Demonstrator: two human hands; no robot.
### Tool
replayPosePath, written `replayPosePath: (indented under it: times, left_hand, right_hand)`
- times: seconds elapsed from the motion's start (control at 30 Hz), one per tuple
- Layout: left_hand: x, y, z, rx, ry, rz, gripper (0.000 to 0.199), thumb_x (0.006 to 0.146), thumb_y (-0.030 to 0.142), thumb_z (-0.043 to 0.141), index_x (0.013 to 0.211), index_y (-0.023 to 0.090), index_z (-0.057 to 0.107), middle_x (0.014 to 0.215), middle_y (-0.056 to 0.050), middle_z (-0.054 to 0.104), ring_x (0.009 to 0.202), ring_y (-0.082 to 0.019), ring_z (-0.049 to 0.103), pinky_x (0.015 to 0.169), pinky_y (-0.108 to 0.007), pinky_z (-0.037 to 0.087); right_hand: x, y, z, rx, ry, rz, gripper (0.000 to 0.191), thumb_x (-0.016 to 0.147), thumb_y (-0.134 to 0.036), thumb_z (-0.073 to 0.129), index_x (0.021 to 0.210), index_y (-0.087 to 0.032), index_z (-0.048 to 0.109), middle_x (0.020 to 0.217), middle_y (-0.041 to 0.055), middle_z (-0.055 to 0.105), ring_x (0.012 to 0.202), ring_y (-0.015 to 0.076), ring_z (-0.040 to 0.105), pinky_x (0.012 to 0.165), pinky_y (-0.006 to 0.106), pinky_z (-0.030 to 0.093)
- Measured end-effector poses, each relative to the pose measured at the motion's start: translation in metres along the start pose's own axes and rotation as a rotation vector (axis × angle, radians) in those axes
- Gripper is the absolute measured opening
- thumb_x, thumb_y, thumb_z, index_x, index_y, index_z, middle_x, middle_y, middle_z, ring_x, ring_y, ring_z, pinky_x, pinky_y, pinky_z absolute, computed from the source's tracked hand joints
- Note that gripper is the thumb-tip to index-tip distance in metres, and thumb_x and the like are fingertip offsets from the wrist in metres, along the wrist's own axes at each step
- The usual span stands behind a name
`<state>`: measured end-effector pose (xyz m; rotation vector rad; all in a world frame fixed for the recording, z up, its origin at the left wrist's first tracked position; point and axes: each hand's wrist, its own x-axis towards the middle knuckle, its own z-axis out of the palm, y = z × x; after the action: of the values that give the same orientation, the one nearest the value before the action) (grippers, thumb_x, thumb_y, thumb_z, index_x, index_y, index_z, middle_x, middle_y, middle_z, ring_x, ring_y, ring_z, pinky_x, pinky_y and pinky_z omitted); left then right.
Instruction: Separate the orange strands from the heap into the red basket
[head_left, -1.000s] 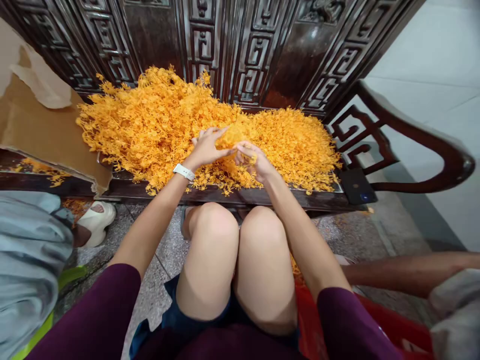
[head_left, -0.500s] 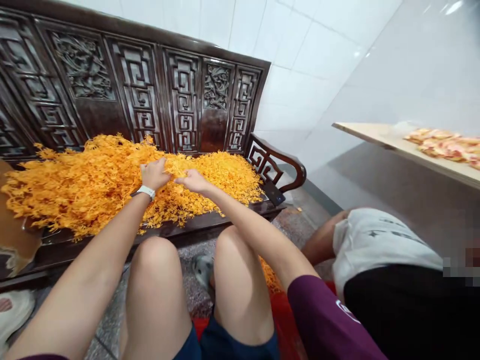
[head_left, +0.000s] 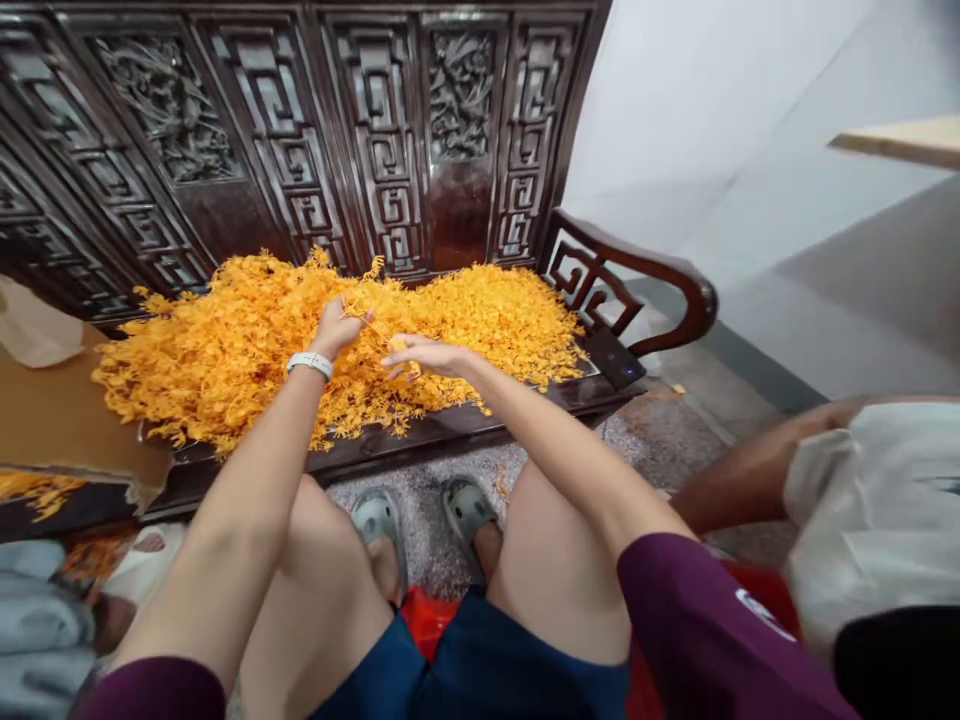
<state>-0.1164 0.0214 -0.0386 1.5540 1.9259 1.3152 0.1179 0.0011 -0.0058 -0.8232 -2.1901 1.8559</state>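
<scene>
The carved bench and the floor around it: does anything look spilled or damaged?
The cardboard at the picture's left has a ragged, torn-looking lower corner, not a clean edge. Orange scraps lie on the floor at lower left, off the bench and its orange pile.

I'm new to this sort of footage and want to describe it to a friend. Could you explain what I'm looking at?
There is no machine here: you see a person's own bare left hand and right hand, filmed by a camera worn on their head, looking forward and down. A white band circles the left wrist. Ahead, a heap of orange sprigs covers much of the seat of a dark carved bench, with a dark, flat object by the armrest. Both hands are at the heap; a thin strand seems to run between them, but it is too small to tell how each grips.
</scene>
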Motion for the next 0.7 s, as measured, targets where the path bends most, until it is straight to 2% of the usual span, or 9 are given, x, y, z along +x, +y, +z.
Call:
replayPosePath:
  times: [0.07,0.1,0.13,0.2,0.27,0.37,0.47,0.57,0.7]
  left_hand:
    - [-0.005,-0.015,0.004,-0.052,0.092,-0.009,0.041,0.071,0.045,0.079,0.097,0.016,0.065,0.099,-0.009,0.075,0.091,-0.023,0.070,0.086,-0.034,0.056]
    - [-0.007,-0.021,0.004,-0.054,0.086,0.006,0.042,0.070,0.046,0.080,0.095,0.016,0.065,0.098,-0.009,0.075,0.091,-0.023,0.069,0.086,-0.034,0.056]
    - [-0.008,-0.025,0.002,-0.038,0.027,0.036,0.043,0.068,0.048,0.081,0.092,0.016,0.066,0.096,-0.008,0.074,0.090,-0.023,0.069,0.086,-0.034,0.056]
    - [-0.008,-0.030,-0.004,0.036,-0.203,0.114,0.044,0.066,0.052,0.083,0.087,0.016,0.069,0.090,-0.007,0.075,0.088,-0.024,0.069,0.084,-0.035,0.055]
    - [-0.005,-0.029,-0.011,0.115,-0.386,0.179,0.044,0.071,0.053,0.082,0.091,0.015,0.074,0.094,-0.008,0.078,0.090,-0.026,0.071,0.085,-0.036,0.056]
    - [0.003,-0.021,-0.022,0.208,-0.396,0.271,0.050,0.081,0.045,0.080,0.120,0.015,0.074,0.124,-0.013,0.078,0.114,-0.030,0.071,0.102,-0.040,0.055]
    - [0.007,-0.016,-0.033,0.382,-0.405,0.342,0.064,0.081,0.029,0.079,0.142,0.015,0.064,0.146,-0.015,0.068,0.134,-0.034,0.063,0.116,-0.045,0.049]
    - [0.000,-0.016,-0.044,0.547,-0.363,0.378,0.071,0.081,0.013,0.071,0.150,0.017,0.057,0.150,-0.014,0.065,0.138,-0.036,0.058,0.118,-0.050,0.045]
    - [-0.007,-0.030,-0.052,0.514,-0.274,0.292,0.069,0.082,0.012,0.066,0.150,0.017,0.053,0.143,-0.014,0.067,0.128,-0.032,0.061,0.111,-0.049,0.048]
  right_hand:
    - [0.002,-0.003,-0.006,0.096,-0.089,0.005,0.041,0.083,-0.047,0.081,0.102,-0.022,0.055,0.106,0.0060,0.071,0.088,0.0191,0.071,0.063,0.027,0.049]
    - [0.004,-0.005,-0.009,0.088,-0.133,0.015,0.041,0.083,-0.049,0.081,0.100,-0.021,0.056,0.100,0.0055,0.070,0.083,0.0181,0.070,0.061,0.027,0.047]
    - [0.005,-0.006,-0.012,0.037,-0.173,0.031,0.040,0.084,-0.051,0.081,0.095,-0.020,0.057,0.092,0.0045,0.068,0.078,0.0167,0.068,0.060,0.026,0.045]
    - [0.008,-0.007,-0.020,-0.116,-0.201,0.062,0.042,0.085,-0.053,0.080,0.084,-0.019,0.055,0.078,0.0015,0.062,0.067,0.0141,0.061,0.056,0.026,0.040]
    - [0.014,-0.005,-0.028,-0.285,-0.131,0.069,0.045,0.084,-0.054,0.082,0.078,-0.019,0.056,0.071,0.0001,0.058,0.062,0.0130,0.055,0.054,0.027,0.037]
    - [0.029,0.001,-0.036,-0.489,-0.036,0.090,0.049,0.082,-0.057,0.084,0.068,-0.018,0.057,0.065,0.0015,0.056,0.057,0.0135,0.048,0.052,0.030,0.032]
    - [0.043,0.005,-0.037,-0.633,-0.118,0.194,0.057,0.076,-0.061,0.088,0.056,-0.020,0.055,0.057,0.0026,0.053,0.052,0.0143,0.045,0.051,0.033,0.029]
    - [0.047,0.006,-0.037,-0.687,-0.102,0.185,0.058,0.069,-0.063,0.092,0.057,-0.020,0.055,0.058,0.0019,0.054,0.053,0.0150,0.045,0.051,0.033,0.029]
    - [0.042,0.005,-0.043,-0.490,-0.167,0.002,0.055,0.086,-0.069,0.078,0.070,-0.021,0.055,0.065,-0.0017,0.050,0.057,0.0119,0.041,0.054,0.031,0.029]
